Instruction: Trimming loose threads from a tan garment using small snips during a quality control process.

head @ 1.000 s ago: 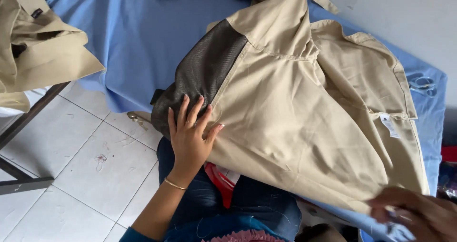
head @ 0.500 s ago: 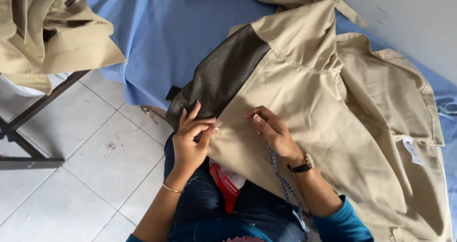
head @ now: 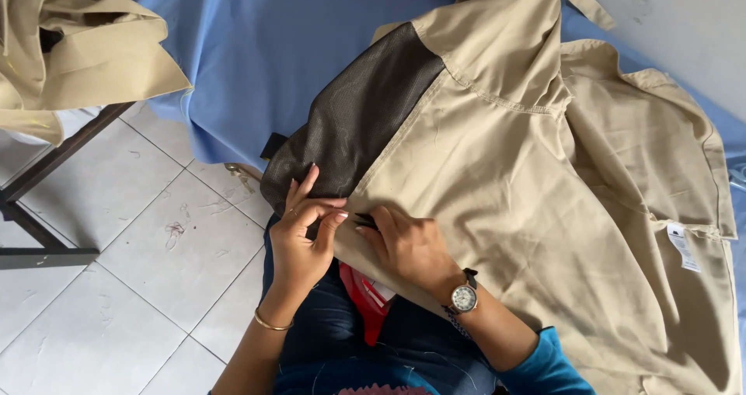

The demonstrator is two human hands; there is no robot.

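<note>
A beige garment [head: 528, 177] with a dark mesh panel [head: 357, 123] lies spread over a blue cloth-covered table [head: 272, 53], its near edge hanging toward my lap. My left hand [head: 303, 236], with a gold bangle on the wrist, pinches the garment's edge just below the mesh. My right hand [head: 404, 243], with a wristwatch on it, rests on the beige fabric right beside the left hand. Its fingers are closed on a small dark object [head: 365, 222] at that same edge. I cannot tell what the object is.
More beige garments [head: 78, 45] are piled on a dark metal-framed stand [head: 47, 208] at the upper left. A white tiled floor [head: 116, 286] lies below it. A red item [head: 361, 306] sits on my lap. A white label [head: 684, 247] hangs from the garment at the right.
My right hand came in from the lower right and now meets my left hand at the garment's edge. My left hand went from lying flat to pinching the fabric.
</note>
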